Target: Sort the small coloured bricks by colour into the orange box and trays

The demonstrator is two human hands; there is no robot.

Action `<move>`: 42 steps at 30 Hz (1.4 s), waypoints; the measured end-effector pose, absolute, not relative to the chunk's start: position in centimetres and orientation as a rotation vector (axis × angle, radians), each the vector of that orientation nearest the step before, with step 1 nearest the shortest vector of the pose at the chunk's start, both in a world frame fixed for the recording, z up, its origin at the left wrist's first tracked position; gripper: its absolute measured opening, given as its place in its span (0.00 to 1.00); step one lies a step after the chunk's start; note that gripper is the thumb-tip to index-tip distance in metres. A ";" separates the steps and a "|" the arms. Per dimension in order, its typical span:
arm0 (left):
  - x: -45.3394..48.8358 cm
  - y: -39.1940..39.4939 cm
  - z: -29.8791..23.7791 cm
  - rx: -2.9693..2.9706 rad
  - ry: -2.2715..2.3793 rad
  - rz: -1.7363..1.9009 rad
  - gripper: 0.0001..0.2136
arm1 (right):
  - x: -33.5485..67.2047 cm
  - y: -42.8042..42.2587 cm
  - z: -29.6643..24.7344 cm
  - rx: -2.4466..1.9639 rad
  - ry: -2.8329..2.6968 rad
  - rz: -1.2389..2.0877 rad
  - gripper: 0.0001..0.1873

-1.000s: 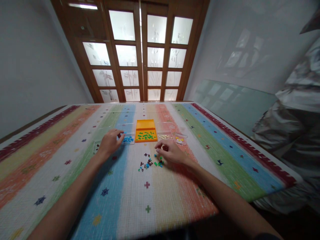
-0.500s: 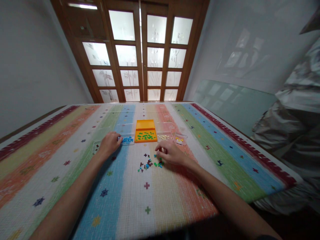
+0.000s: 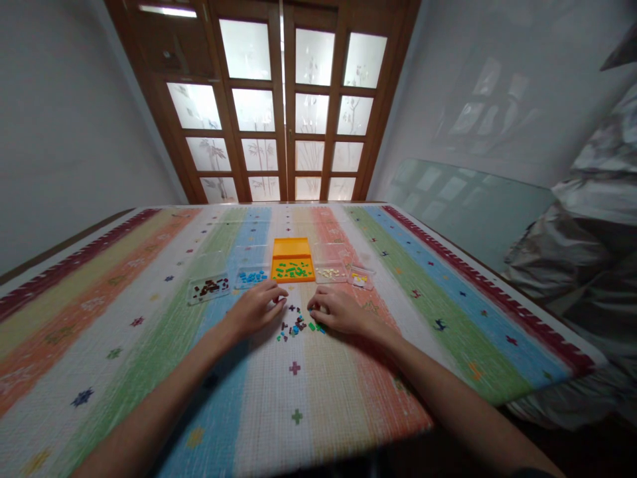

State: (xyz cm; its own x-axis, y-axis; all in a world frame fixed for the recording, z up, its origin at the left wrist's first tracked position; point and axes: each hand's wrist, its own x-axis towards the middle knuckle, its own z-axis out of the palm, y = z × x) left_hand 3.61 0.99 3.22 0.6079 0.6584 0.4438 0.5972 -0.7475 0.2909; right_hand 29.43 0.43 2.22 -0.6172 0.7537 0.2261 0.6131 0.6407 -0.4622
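The left hand (image 3: 255, 310) has moved right, curled near loose pieces (image 3: 297, 327).

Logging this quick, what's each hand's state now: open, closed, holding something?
Left hand: fingers curled near loose pieces; can't tell if holding any.
Right hand: fingers curled too; holding can't be told.

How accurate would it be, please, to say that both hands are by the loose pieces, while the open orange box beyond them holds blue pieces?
Almost right, but one colour is off: the head view shows that the open orange box holds green pieces, not blue ones. The left hand and right hand are indeed by the loose pieces, with the box beyond them.
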 end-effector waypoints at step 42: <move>-1.5 5.0 2.8 2.465 1.783 1.174 0.09 | 29.1 -0.5 3.3 -1.083 -2.526 0.579 0.03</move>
State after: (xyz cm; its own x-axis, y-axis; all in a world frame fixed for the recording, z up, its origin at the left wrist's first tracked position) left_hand -1.54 4.95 2.77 0.1456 0.7810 0.6074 0.8666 -0.3968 0.3025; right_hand 29.14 -0.50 3.25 -0.6558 0.7420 0.1391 0.6073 0.6280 -0.4866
